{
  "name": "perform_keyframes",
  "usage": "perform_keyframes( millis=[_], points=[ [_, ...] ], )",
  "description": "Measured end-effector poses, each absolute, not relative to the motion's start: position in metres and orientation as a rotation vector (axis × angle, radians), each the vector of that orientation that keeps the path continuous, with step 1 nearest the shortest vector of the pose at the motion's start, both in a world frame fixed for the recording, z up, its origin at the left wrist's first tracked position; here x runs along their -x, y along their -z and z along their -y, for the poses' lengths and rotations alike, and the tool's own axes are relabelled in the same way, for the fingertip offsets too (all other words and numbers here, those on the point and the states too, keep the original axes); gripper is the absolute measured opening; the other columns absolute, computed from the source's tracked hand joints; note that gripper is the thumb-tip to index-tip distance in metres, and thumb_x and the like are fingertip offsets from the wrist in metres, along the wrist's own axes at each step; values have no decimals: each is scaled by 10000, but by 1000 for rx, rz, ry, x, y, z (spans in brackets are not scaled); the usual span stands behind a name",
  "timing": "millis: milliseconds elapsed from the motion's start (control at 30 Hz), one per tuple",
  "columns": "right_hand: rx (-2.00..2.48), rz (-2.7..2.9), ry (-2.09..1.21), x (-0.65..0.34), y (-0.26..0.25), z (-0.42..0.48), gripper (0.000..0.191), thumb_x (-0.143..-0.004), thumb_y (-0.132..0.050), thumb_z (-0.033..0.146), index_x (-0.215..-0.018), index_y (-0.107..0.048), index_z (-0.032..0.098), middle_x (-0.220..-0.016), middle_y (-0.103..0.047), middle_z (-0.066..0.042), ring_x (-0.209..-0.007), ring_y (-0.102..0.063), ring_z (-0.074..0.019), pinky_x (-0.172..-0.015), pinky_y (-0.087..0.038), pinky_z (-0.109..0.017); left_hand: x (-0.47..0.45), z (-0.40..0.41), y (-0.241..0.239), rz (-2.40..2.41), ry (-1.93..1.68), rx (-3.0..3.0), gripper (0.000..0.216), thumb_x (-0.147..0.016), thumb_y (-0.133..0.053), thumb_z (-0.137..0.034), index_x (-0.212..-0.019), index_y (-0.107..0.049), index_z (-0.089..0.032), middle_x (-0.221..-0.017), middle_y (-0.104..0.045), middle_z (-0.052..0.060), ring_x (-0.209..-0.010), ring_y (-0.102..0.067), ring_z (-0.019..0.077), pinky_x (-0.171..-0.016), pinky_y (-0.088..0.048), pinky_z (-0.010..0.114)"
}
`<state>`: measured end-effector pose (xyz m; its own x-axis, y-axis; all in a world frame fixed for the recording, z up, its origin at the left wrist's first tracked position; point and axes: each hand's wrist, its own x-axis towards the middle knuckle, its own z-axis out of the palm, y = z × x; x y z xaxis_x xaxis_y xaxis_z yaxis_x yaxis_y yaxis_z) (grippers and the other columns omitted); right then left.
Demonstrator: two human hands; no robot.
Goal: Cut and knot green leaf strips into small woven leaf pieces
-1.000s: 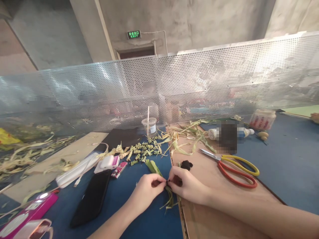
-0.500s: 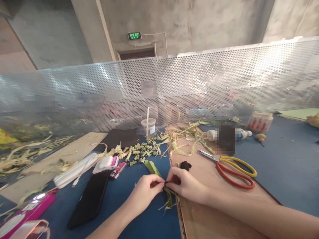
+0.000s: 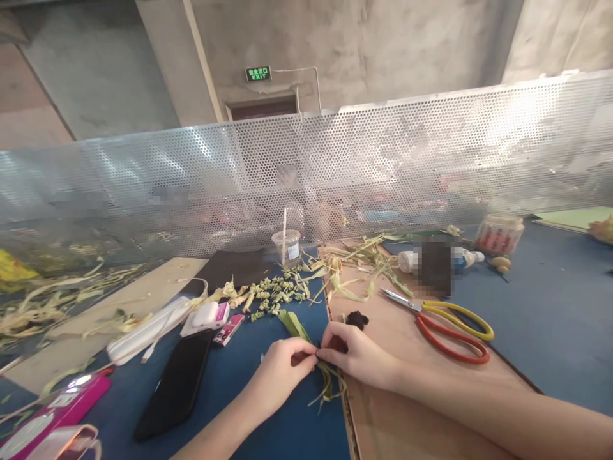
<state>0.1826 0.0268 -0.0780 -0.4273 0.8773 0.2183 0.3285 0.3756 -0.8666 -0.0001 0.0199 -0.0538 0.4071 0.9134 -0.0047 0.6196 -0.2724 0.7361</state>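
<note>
My left hand (image 3: 282, 367) and my right hand (image 3: 359, 354) meet fingertip to fingertip over the seam between blue table and brown board. Both pinch a green leaf strip (image 3: 293, 324), which looks like a husk; its broad end points away from me. Thin dry ends (image 3: 327, 384) hang out below the fingers. The pinched spot itself is mostly hidden. Just beyond my right hand lies a small dark brown clump (image 3: 357, 319). Knotted green leaf pieces (image 3: 275, 294) are heaped farther off.
Scissors (image 3: 421, 313) with red and yellow handles lie right on the brown board (image 3: 383, 415). A black phone (image 3: 175, 383), a white case (image 3: 205, 316) and a magenta device (image 3: 57, 409) are left. Behind stand a plastic cup (image 3: 286, 248) and a perforated metal screen (image 3: 383, 166).
My two hands stay pinched together at nearly the same place. The right fingertips have shifted very slightly left. The view has moved a little; objects on the table lie as before.
</note>
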Motion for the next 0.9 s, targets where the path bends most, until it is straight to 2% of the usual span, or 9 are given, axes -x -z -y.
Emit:
perform_keyframes(
  millis=[133, 267, 367, 533, 900],
  points=[
    [1040, 1940, -979, -181, 81, -27, 131, -788, -546, 295, -743, -519, 175, -639, -502, 33, -579, -451, -94, -508, -339, -203, 2, -21, 58, -1263, -582, -2003, 259, -760, -496, -325, -863, -659, -151, -779, -671, 33, -724, -588, 175, -659, -427, 240],
    [1050, 1944, -968, -180, 83, -28, 120, -787, -541, 281, -743, -516, 173, -622, -486, 36, -560, -432, -90, -492, -325, -202, 1, -20, 59, -1272, -576, -1997, 313, -743, -531, -414, -848, -664, -150, -724, -655, 22, -675, -568, 167, -599, -411, 229],
    [1039, 1950, -971, -181, 81, -27, 93, -783, -534, 253, -740, -509, 174, -624, -483, 37, -564, -432, -91, -496, -327, -202, 0, -20, 59, -1305, -602, -1997, 344, -737, -532, -451, -828, -676, -152, -727, -665, 25, -689, -574, 175, -611, -408, 232],
    [1027, 1938, -999, -181, 76, -26, 84, -774, -532, 239, -727, -497, 179, -638, -484, 35, -586, -438, -98, -520, -341, -208, 1, -20, 54, -1280, -589, -1979, 295, -761, -510, -392, -829, -685, -165, -796, -691, 31, -762, -609, 193, -684, -422, 240],
    [1024, 1908, -1032, -182, 76, -25, 54, -748, -511, 179, -707, -475, 179, -621, -453, 50, -566, -397, -88, -512, -312, -201, 2, -18, 50, -1201, -632, -1864, 254, -784, -484, -364, -776, -625, -153, -751, -673, 28, -757, -633, 182, -730, -456, 253]
  ],
)
